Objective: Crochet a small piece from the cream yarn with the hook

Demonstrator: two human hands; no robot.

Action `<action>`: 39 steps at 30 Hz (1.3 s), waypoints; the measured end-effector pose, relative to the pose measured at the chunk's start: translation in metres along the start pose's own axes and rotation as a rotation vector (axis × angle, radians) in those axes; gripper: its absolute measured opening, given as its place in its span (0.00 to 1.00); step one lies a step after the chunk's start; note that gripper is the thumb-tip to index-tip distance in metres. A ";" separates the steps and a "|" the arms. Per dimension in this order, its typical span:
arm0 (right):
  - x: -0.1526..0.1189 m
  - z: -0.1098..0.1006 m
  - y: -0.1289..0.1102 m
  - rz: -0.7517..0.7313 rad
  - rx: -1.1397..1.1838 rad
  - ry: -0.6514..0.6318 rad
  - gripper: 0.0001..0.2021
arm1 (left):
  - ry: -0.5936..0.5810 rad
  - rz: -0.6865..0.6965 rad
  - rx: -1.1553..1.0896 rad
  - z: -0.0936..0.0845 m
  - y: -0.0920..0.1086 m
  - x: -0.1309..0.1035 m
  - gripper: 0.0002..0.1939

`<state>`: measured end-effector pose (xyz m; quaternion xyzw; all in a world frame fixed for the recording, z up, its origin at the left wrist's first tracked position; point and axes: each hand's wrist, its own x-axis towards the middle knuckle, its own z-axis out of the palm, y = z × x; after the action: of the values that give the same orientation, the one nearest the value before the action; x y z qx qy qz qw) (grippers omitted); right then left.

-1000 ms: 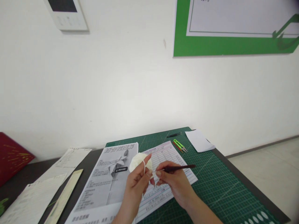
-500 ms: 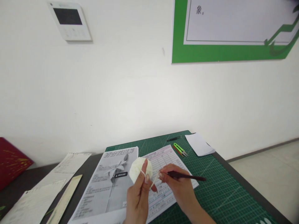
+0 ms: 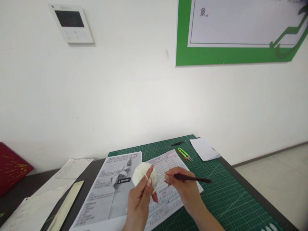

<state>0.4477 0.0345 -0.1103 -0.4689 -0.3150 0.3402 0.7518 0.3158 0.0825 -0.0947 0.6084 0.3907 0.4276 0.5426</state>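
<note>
My left hand (image 3: 142, 194) pinches a strand of cream yarn (image 3: 158, 183) between thumb and fingers, with the strand looped over the raised index finger. Just behind that hand, a round ball of cream yarn (image 3: 139, 173) sits over the printed sheets. In my right hand (image 3: 181, 184) is a crochet hook with a dark brown handle (image 3: 197, 179), gripped like a pen and pointing left. The yarn runs taut from the left fingers to the hook's tip, where the right fingertips hide the fine detail.
Under my hands lie a printed flower sheet (image 3: 96, 192) and a table-form sheet (image 3: 166, 163) on a green cutting mat (image 3: 221, 192). Green thread snips (image 3: 184, 153), a black tool (image 3: 178, 143) and white paper (image 3: 204, 149) lie beyond. A ruler (image 3: 67, 205) and papers (image 3: 40, 205) lie left.
The left hand has tilted and its lower fingers have spread slightly. The right hand with the crochet hook has shifted a little, and the yarn between the hands looks straighter.
</note>
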 end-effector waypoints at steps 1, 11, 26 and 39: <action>-0.001 0.000 0.000 -0.018 0.003 0.010 0.03 | 0.036 0.028 0.022 0.001 -0.003 -0.002 0.30; -0.002 -0.002 0.000 0.029 0.152 -0.013 0.04 | 0.026 0.100 0.286 0.005 -0.006 0.002 0.15; -0.002 0.001 0.000 0.068 -0.062 -0.112 0.05 | 0.067 0.207 0.328 -0.004 0.003 0.002 0.12; -0.006 0.000 -0.004 -0.128 -0.212 -0.131 0.02 | -0.078 0.191 0.228 -0.004 0.002 -0.005 0.15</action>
<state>0.4448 0.0287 -0.1078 -0.5013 -0.4268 0.2864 0.6961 0.3107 0.0788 -0.0927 0.7165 0.3556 0.4064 0.4416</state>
